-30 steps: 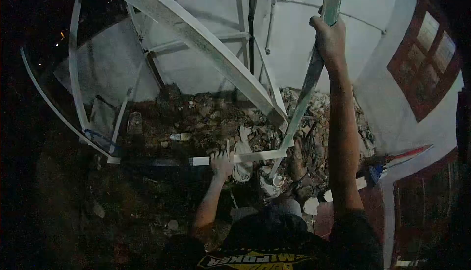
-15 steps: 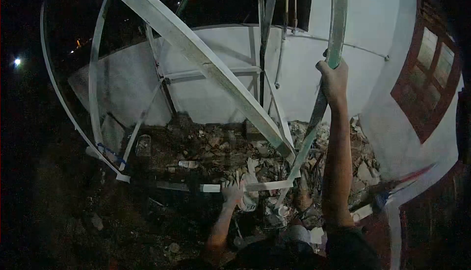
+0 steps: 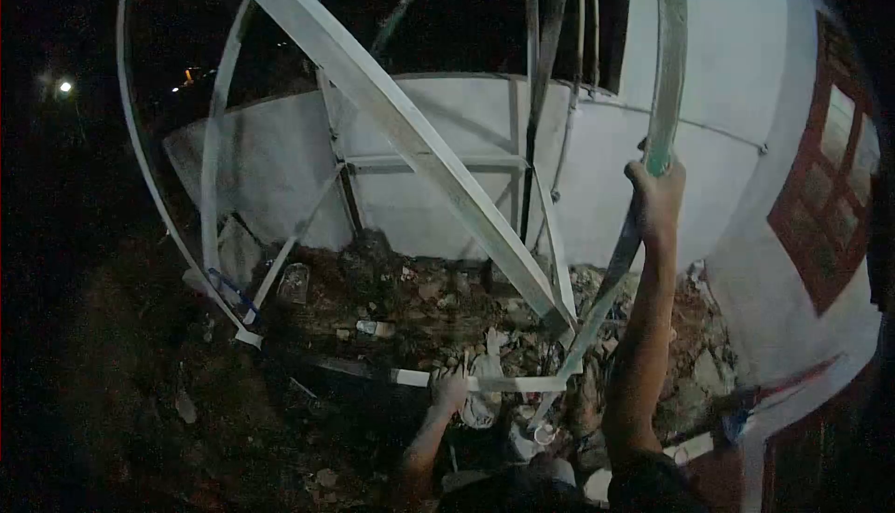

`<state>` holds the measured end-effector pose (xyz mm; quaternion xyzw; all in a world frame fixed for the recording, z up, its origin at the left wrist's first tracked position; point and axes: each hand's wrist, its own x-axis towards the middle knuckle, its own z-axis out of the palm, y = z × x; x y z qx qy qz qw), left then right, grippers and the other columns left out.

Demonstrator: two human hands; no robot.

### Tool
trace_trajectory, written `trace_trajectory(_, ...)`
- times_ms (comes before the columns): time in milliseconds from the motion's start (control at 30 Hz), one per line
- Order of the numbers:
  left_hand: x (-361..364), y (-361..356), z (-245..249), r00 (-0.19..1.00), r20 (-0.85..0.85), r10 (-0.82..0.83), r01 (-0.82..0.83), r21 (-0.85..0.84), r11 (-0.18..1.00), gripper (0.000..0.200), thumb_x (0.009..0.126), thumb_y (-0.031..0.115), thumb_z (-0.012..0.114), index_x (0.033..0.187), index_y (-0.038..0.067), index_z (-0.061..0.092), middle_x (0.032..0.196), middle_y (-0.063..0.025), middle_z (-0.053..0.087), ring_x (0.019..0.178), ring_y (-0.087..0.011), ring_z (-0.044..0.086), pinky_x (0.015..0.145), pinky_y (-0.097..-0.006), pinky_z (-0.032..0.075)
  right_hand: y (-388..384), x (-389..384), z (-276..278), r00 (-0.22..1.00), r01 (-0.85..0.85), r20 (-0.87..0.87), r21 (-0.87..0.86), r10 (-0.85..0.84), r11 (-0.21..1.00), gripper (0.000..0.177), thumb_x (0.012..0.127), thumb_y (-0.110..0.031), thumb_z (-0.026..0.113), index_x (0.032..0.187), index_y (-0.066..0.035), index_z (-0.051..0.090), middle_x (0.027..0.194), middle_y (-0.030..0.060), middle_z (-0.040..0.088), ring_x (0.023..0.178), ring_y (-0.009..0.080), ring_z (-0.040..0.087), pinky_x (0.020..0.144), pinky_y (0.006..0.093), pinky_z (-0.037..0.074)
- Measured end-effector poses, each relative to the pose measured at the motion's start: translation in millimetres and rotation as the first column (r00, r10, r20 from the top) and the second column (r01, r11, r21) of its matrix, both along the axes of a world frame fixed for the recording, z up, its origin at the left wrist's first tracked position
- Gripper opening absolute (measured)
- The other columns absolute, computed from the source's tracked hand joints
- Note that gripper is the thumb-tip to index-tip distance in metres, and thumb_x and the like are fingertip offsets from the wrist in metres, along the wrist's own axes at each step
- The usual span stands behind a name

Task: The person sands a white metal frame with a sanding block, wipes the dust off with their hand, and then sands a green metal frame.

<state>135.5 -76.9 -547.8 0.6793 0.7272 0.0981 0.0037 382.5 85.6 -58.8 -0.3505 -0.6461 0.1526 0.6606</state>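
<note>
My right hand [image 3: 660,198] is wrapped around an upright metal post [image 3: 668,65], whose paint looks pale grey-green, at the right of a metal frame. Lower down, my left hand [image 3: 449,388] grips a pale horizontal bar [image 3: 517,384] that runs across the near side of the frame. A broad diagonal beam [image 3: 401,126] slants from the upper left down to the corner near the post's foot. My palms hide parts of the bar and the post.
Rubble and litter [image 3: 429,298] cover the ground beneath the frame. Behind stands a white wall [image 3: 438,210], with a brown-framed window [image 3: 820,177] at the right. Thin curved-looking struts [image 3: 140,159] rise at the left. A distant lamp [image 3: 65,87] shines in the dark.
The whole scene has shifted right and slightly down in view as my head turned. Both hands keep their holds on the same bar and post.
</note>
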Motion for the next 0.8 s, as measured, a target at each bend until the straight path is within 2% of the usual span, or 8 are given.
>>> trace_trajectory(100, -39, 43, -85, 0.995, -0.099, -0.004, -0.021, -0.244, 0.970, 0.059, 0.098, 0.018, 0.047, 0.150, -0.001, 0.027, 0.110, -0.0218, 0.060, 0.080, -0.0317, 0.060, 0.073, -0.0456, 0.048, -5, -1, 1, 0.999, -0.027, -0.039, -0.019, 0.026, 0.999, 0.031, 0.072, -0.016, 0.069, 0.096, 0.003, 0.059, 0.074, 0.0038, 0.055, 0.067, 0.0132, 0.051, 0.063, 0.0304, 0.044)
trace_trajectory(133, -38, 24, -20, 0.981, 0.190, -0.046, 0.011, 0.183, 0.983, 0.067, 0.096, 0.012, 0.047, 0.153, -0.002, 0.014, 0.104, -0.0223, 0.059, 0.073, -0.0302, 0.060, 0.061, -0.0424, 0.048, -2, -1, -2, 0.998, -0.049, -0.043, -0.003, 0.048, 0.999, 0.031, 0.072, -0.016, 0.069, 0.096, 0.003, 0.059, 0.074, 0.0038, 0.055, 0.067, 0.0132, 0.051, 0.063, 0.0304, 0.044)
trace_trajectory(200, -49, 16, 134, 0.939, 0.253, 0.234, -0.203, -0.143, 0.969, 0.066, 0.098, 0.014, 0.046, 0.154, 0.000, 0.014, 0.115, -0.0227, 0.060, 0.087, -0.0367, 0.062, 0.071, -0.0437, 0.049, 9, 2, -10, 0.999, -0.037, -0.033, 0.032, 0.038, 0.999, 0.037, 0.072, -0.015, 0.069, 0.102, 0.002, 0.058, 0.076, 0.0039, 0.055, 0.067, 0.0137, 0.051, 0.063, 0.0314, 0.044)
trace_trajectory(300, -106, 13, 243, 0.955, 0.239, 0.177, -0.284, 0.556, 0.781, 0.067, 0.099, 0.009, 0.043, 0.155, 0.002, 0.007, 0.089, -0.0241, 0.060, 0.069, -0.0395, 0.058, 0.066, -0.0455, 0.048, 13, 4, -13, 0.983, -0.161, -0.092, -0.016, 0.158, 0.987, 0.037, 0.073, -0.014, 0.068, 0.104, 0.002, 0.058, 0.077, 0.0028, 0.055, 0.067, 0.0139, 0.051, 0.064, 0.0316, 0.044)
trace_trajectory(433, -141, 2, 404, 0.963, 0.235, 0.131, -0.269, 0.845, 0.463, 0.057, 0.103, 0.016, 0.036, 0.154, 0.004, 0.014, 0.141, -0.0302, 0.043, 0.114, -0.0439, 0.054, 0.091, -0.0486, 0.044, 12, -3, -17, 0.971, -0.165, -0.175, 0.006, 0.163, 0.986, 0.036, 0.074, -0.013, 0.067, 0.106, 0.000, 0.058, 0.076, 0.0014, 0.053, 0.068, 0.0132, 0.051, 0.064, 0.0309, 0.044)
trace_trajectory(500, -159, 9, 451, 0.980, 0.006, 0.199, -0.065, 0.954, 0.291, 0.057, 0.104, 0.020, 0.034, 0.155, 0.007, 0.012, 0.149, -0.0265, 0.034, 0.126, -0.0435, 0.047, 0.099, -0.0476, 0.042, 5, -1, -7, 0.973, -0.192, -0.134, -0.036, 0.185, 0.981, 0.036, 0.074, -0.013, 0.067, 0.107, 0.000, 0.057, 0.076, 0.0010, 0.053, 0.069, 0.0135, 0.051, 0.065, 0.0316, 0.044)
trace_trajectory(600, -123, 6, 527, 0.956, 0.247, -0.160, -0.206, 0.949, 0.237, 0.061, 0.104, 0.034, 0.034, 0.156, 0.010, 0.011, 0.154, -0.0247, 0.026, 0.137, -0.0413, 0.037, 0.109, -0.0467, 0.036, 0, -2, -8, 0.982, -0.176, -0.088, -0.068, 0.169, 0.982, 0.035, 0.075, -0.013, 0.067, 0.106, -0.001, 0.057, 0.076, 0.0003, 0.052, 0.070, 0.0141, 0.051, 0.067, 0.0327, 0.044)
trace_trajectory(800, -109, 57, 546, 0.972, 0.237, -0.013, -0.230, 0.955, 0.189, 0.064, 0.104, 0.031, 0.036, 0.154, 0.001, 0.008, 0.155, -0.0281, 0.020, 0.142, -0.0448, 0.024, 0.116, -0.0436, 0.024, 0, 1, -11, 0.967, -0.237, -0.114, -0.089, 0.226, 0.967, 0.040, 0.075, -0.012, 0.064, 0.110, 0.003, 0.057, 0.087, 0.0037, 0.053, 0.079, 0.0146, 0.050, 0.072, 0.0311, 0.043)
